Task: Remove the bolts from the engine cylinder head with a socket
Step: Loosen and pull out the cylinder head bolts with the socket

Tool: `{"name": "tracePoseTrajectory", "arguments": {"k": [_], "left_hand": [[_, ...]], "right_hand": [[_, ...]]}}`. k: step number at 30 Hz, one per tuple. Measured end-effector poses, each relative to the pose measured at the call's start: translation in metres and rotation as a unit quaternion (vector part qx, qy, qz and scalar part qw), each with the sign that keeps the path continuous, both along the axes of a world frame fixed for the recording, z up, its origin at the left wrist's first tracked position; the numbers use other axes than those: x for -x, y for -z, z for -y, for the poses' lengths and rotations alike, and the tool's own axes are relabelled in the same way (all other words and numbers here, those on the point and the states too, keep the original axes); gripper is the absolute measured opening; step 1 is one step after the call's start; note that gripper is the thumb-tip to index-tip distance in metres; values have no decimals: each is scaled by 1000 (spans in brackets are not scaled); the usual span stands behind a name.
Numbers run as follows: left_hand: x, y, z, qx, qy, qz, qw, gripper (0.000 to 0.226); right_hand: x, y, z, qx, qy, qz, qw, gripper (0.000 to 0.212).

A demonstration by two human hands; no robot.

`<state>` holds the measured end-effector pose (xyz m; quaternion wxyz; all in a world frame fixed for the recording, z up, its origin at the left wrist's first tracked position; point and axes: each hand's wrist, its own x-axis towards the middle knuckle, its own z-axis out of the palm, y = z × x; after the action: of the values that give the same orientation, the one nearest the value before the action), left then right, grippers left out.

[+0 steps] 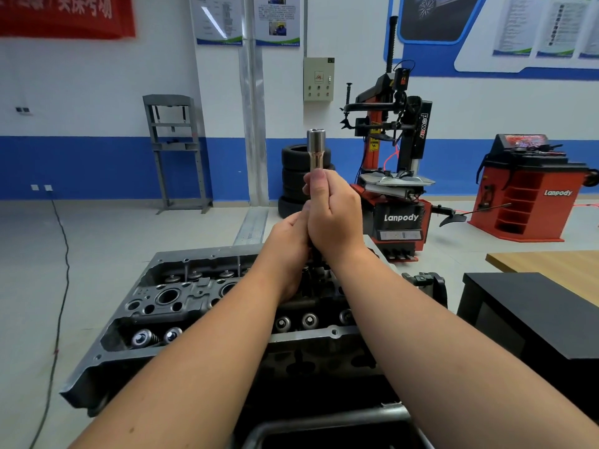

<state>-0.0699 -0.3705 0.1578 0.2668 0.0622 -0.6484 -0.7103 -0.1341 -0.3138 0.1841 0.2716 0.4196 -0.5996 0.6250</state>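
Socket (316, 147) held upright above both hands (319, 222), which clasp its shank together. Cylinder head (168, 299) lies below them. Misaligned seating could likely round a bolt.

A silver socket (316, 150) stands upright above the dark grey cylinder head (181, 306), which lies flat with round valve springs and open holes showing.
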Motion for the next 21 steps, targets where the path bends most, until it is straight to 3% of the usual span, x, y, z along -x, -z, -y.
{"name": "tracePoseTrajectory", "arguments": {"k": [2,5,12,16,21], "left_hand": [[-1,0,-1,2,-1,-4,1000,29],[0,1,-1,-10,-18,-5,1000,25],[-3,-1,-1,6,1,3,1000,34],[-4,-2,-4,4,-9,-1,1000,29],[-2,-2,-2,-28,-21,-14,999,28]], "right_hand": [[1,-1,-1,-2,14,1,1000,27],[2,-1,-1,9,35,-1,999,23],[0,-1,1,8,-5,-10,1000,49],[0,0,-1,4,7,3,1000,26],[-1,-1,1,9,10,-15,1000,24]]}}
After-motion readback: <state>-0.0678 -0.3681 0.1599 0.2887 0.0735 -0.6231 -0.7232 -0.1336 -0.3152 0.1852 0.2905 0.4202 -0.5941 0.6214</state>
